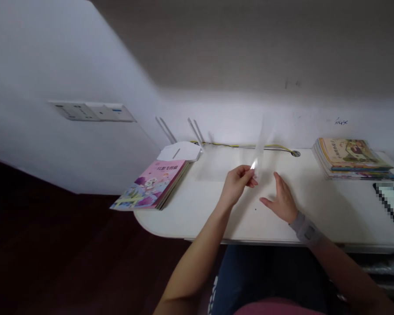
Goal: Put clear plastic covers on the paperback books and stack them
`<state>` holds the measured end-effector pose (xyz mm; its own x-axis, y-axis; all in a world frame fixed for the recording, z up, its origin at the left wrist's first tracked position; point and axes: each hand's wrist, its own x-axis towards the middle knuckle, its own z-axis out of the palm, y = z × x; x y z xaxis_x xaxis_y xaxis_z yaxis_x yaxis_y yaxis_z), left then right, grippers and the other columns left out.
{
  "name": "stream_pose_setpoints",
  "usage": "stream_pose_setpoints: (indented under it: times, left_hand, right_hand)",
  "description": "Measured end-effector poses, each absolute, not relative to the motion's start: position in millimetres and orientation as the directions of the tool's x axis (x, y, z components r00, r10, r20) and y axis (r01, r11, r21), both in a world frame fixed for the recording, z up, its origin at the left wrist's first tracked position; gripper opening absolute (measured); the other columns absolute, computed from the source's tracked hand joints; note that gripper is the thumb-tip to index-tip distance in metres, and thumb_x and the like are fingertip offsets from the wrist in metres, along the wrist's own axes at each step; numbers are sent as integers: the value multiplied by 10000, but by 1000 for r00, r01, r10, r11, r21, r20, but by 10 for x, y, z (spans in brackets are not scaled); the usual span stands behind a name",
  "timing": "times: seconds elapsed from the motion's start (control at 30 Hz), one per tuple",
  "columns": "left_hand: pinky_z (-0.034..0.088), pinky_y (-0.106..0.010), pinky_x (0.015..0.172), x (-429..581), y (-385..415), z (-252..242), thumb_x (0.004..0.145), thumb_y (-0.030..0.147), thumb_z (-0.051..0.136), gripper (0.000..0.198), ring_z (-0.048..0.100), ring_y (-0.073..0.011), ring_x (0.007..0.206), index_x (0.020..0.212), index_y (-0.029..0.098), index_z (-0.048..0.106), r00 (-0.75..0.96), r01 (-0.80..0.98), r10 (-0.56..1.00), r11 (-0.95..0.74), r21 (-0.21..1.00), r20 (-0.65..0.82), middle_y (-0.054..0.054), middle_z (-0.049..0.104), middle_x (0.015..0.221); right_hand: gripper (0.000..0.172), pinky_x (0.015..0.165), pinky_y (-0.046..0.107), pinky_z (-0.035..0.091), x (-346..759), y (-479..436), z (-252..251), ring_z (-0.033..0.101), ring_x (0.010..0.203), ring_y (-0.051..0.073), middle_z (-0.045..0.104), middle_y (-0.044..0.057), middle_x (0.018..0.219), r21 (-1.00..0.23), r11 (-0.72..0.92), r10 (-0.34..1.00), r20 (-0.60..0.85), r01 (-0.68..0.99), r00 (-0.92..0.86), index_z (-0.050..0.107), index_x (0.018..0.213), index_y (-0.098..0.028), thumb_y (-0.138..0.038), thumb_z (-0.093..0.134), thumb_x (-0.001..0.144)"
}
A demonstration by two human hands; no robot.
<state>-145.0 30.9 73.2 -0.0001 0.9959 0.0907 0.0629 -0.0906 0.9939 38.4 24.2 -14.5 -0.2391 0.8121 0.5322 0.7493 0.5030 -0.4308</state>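
Note:
My left hand (236,183) is closed in a pinch on the lower end of a thin clear plastic sheet (260,146) that stands upright above the white desk (200,205), blurred by motion. My right hand (280,199) hovers just to the right of the sheet with fingers stretched out and apart, holding nothing. A grey band is around my right wrist.
A pink picture book stack (153,183) lies at the desk's left edge, a white router (180,151) with antennas behind it. A yellow cable (249,146) runs along the wall. More books (351,158) are stacked at right, beside a pixelated device (392,201).

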Motion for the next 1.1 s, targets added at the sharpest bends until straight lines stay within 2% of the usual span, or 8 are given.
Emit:
stream_pose_setpoints:
  times: [0.17,0.4,0.53,0.67,0.77,0.87,0.97,1.1]
  left_hand:
    - [435,-226,496,-1286,-41,831,733,426,632,369,513,-91,459,996,168,616,-62,-186,992,-121,975,112,33,573,549]
    - [382,-208,488,-1680,-153,248,722,394,634,498,470,-67,470,1158,172,541,-320,-193,947,-63,979,-2,18,604,659]
    - [460,-278,612,-1917,-270,-95,774,426,554,468,576,-145,595,1167,171,545,-363,223,931,72,972,14,-4,643,680]
    - [486,-397,786,-2083,-408,-207,845,362,459,384,637,-242,823,1177,207,572,-338,693,935,169,701,109,-72,685,856]
    - [452,-434,923,-2039,-453,-175,880,288,392,380,577,-274,1066,1196,186,576,-347,834,841,75,546,416,-144,622,1121]
    - [412,-412,1011,-1833,-415,-111,907,234,328,403,519,-240,1186,1234,191,560,-127,886,819,-160,434,559,-134,593,1216]
    - [353,-463,1062,-1588,-317,-84,926,277,338,420,416,-271,1302,1292,197,528,176,908,918,-290,301,355,-115,548,1325]
    - [274,-617,1042,-1434,-204,-148,906,483,399,542,271,-396,1363,1379,222,441,206,968,977,-212,134,59,-121,368,1473]
  right_hand:
    - [580,1061,479,331,473,217,40,368,1317,256,432,161,1393,-470,454,764,643,757,-59,203,1457,-166,-278,378,915]
    - [434,1082,449,302,911,37,25,363,1328,235,482,150,1369,-250,511,748,602,822,-282,449,1337,-168,-321,400,934]
    - [493,1077,535,252,745,-75,-97,273,1375,309,364,167,1467,-155,520,840,273,840,-469,467,1341,-181,-415,470,907]
    - [454,1060,586,225,735,-21,-135,311,1353,325,428,156,1429,-135,505,860,159,852,-485,485,1326,-208,-366,496,900]
    - [395,1051,614,211,794,114,-103,365,1322,309,490,124,1384,-134,523,851,129,842,-509,509,1297,-234,-287,479,907]
    - [369,1025,630,240,823,304,-38,392,1302,309,502,109,1374,-127,540,841,42,832,-539,536,1265,-252,-239,478,901]
    - [382,1018,633,244,853,465,46,382,1306,318,502,110,1374,-71,542,839,-12,837,-544,566,1231,-253,-153,489,870]
    - [389,1025,640,213,970,449,116,351,1321,356,445,160,1414,6,436,893,119,900,-434,574,1235,-205,-128,472,868]
